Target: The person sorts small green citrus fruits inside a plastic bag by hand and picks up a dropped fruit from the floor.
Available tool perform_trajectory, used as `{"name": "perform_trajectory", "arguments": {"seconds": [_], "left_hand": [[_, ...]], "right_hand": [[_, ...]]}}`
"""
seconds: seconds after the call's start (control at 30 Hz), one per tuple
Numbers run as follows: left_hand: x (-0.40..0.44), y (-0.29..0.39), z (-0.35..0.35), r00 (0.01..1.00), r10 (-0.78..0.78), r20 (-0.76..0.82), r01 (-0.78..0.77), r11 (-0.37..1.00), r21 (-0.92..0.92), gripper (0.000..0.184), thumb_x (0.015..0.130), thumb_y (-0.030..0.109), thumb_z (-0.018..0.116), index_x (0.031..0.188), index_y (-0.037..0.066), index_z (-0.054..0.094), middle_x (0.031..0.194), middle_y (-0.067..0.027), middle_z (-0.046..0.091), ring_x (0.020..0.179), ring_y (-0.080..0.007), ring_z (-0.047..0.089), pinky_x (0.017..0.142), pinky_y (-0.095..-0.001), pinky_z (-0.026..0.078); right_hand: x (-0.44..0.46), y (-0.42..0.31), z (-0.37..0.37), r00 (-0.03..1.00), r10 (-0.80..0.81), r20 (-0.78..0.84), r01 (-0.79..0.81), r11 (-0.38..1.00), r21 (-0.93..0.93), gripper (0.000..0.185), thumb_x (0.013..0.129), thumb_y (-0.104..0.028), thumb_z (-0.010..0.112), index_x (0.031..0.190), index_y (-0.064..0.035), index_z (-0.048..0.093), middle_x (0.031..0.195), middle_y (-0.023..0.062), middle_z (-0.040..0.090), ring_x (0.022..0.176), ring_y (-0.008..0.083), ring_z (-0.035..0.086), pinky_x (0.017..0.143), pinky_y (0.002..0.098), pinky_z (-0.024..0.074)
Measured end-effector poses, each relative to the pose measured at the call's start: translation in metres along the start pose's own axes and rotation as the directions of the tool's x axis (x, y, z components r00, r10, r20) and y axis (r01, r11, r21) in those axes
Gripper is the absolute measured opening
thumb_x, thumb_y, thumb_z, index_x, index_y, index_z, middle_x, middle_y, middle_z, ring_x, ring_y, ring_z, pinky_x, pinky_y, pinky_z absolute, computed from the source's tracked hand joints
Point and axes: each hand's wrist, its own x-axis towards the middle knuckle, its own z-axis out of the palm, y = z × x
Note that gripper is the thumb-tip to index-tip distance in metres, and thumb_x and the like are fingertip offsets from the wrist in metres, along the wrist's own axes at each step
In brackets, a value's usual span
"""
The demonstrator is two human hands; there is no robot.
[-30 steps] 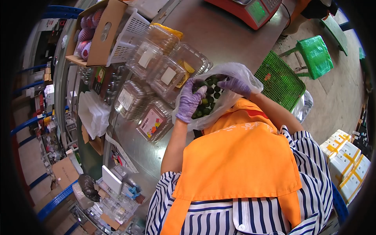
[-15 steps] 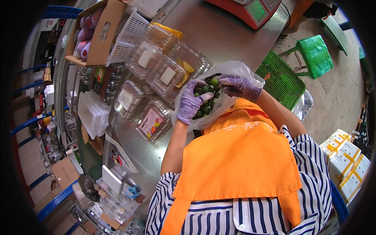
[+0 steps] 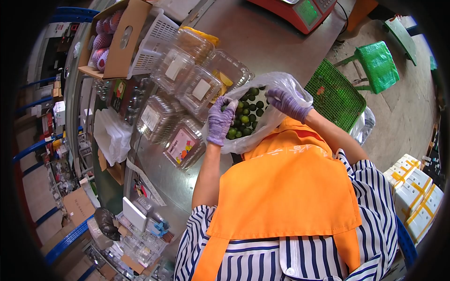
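Small round green fruits, which look like limes (image 3: 246, 114), lie in a clear plastic bag (image 3: 279, 126) that gapes in front of my apron. My left hand (image 3: 222, 119), in a purple knitted glove, is at the bag's left side with its fingers curled; a dark green lime shows at the fingertips. At the right side of the opening, my right hand (image 3: 288, 104), gloved alike, has its fingers bent together over the bag's inside. Whatever lies between those fingers is hidden. Clear lidded clamshell boxes (image 3: 201, 89) stand just beyond the left hand.
A red scale (image 3: 300, 16) with a lit green display stands at the table's far end. Right of the bag is a green mesh crate (image 3: 335, 96), with a green-covered stool (image 3: 376, 67) beyond. A carton of netted fruit (image 3: 117, 44) and a white basket (image 3: 152, 47) sit far left.
My hands have moved apart, the left going left and the right going right and slightly down. More limes show, spread across the bag's opening.
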Motion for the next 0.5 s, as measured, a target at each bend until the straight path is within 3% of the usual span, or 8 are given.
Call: {"name": "perform_trajectory", "arguments": {"seconds": [0.03,0.13,0.17,0.23,0.3,0.4,0.47,0.5], "left_hand": [[0.001,0.002,0.001,0.998,-0.05,-0.032,0.053,0.992,0.115,0.011,0.086,0.019,0.064,0.088,0.008,0.063,0.064,0.003,0.055,0.049,-0.0034,0.048,0.042,-0.0194,0.039],[0.008,-0.02,0.002,0.966,0.254,0.043,-0.252,0.897,0.364,0.018,0.085,0.021,0.066,0.094,0.006,0.067,0.071,-0.0009,0.062,0.056,-0.0072,0.055,0.051,-0.0228,0.045],[0.01,-0.021,0.003,0.886,0.451,0.106,-0.442,0.753,0.487,0.025,0.082,0.022,0.067,0.101,0.005,0.067,0.083,-0.0073,0.068,0.072,-0.0172,0.063,0.067,-0.0298,0.05],[0.008,-0.017,0.01,0.893,0.39,0.223,-0.44,0.661,0.608,0.027,0.08,0.021,0.066,0.102,0.006,0.067,0.091,-0.0112,0.067,0.084,-0.0238,0.063,0.078,-0.0334,0.048],[0.008,-0.012,0.02,0.907,0.299,0.297,-0.42,0.574,0.703,0.026,0.078,0.019,0.064,0.102,0.01,0.067,0.099,-0.0156,0.064,0.094,-0.0321,0.06,0.084,-0.0386,0.047],[0.013,-0.016,0.035,0.892,0.287,0.349,-0.449,0.473,0.758,0.026,0.077,0.016,0.063,0.102,0.012,0.066,0.097,-0.0161,0.062,0.09,-0.033,0.06,0.082,-0.0404,0.047],[0.018,-0.023,0.041,0.904,0.231,0.36,-0.423,0.354,0.834,0.027,0.078,0.015,0.061,0.105,0.013,0.063,0.096,-0.0152,0.061,0.088,-0.0343,0.059,0.079,-0.0425,0.048],[0.018,-0.024,0.044,0.918,0.191,0.348,-0.393,0.317,0.863,0.028,0.078,0.014,0.061,0.106,0.013,0.063,0.096,-0.0151,0.061,0.089,-0.0345,0.059,0.079,-0.0427,0.048]], "right_hand": [[-0.005,0.027,0.016,1.0,-0.03,0.007,0.028,0.97,0.241,0.016,0.091,-0.015,0.052,0.1,-0.0077,0.062,0.089,0.0055,0.063,0.08,0.0227,0.058,0.073,0.0328,0.0467],[0.0,-0.013,-0.006,0.925,0.296,0.238,-0.364,0.871,0.331,0.012,0.087,-0.009,0.051,0.093,-0.0052,0.06,0.085,0.0095,0.062,0.078,0.027,0.057,0.072,0.0338,0.0469],[-0.008,0.012,0.005,0.947,0.243,0.209,-0.308,0.868,0.389,0.012,0.086,-0.009,0.052,0.094,-0.0049,0.06,0.085,0.0103,0.062,0.078,0.0276,0.058,0.072,0.0341,0.047],[-0.009,0.01,0.002,0.959,0.186,0.215,-0.232,0.95,0.209,0.013,0.085,-0.008,0.053,0.095,-0.0044,0.06,0.086,0.0124,0.063,0.077,0.0288,0.058,0.072,0.0348,0.0473],[0.005,-0.043,-0.023,0.935,0.207,0.288,-0.125,0.952,-0.279,0.015,0.083,-0.007,0.055,0.096,-0.0038,0.061,0.086,0.0147,0.063,0.076,0.0302,0.058,0.071,0.0356,0.0476],[0.006,-0.04,-0.022,0.945,0.194,0.262,-0.129,0.961,-0.246,0.016,0.081,-0.005,0.058,0.097,-0.0029,0.061,0.086,0.0172,0.064,0.077,0.0328,0.06,0.072,0.0368,0.0481],[0.008,-0.036,-0.018,0.919,0.25,0.304,-0.262,0.965,-0.003,0.017,0.08,-0.005,0.058,0.097,-0.0031,0.061,0.087,0.0181,0.064,0.079,0.035,0.06,0.073,0.0378,0.0483],[0.009,-0.033,-0.014,0.929,0.231,0.289,-0.241,0.971,-0.001,0.015,0.08,-0.005,0.058,0.095,-0.0036,0.061,0.086,0.018,0.063,0.078,0.035,0.06,0.073,0.038,0.0483]]}}
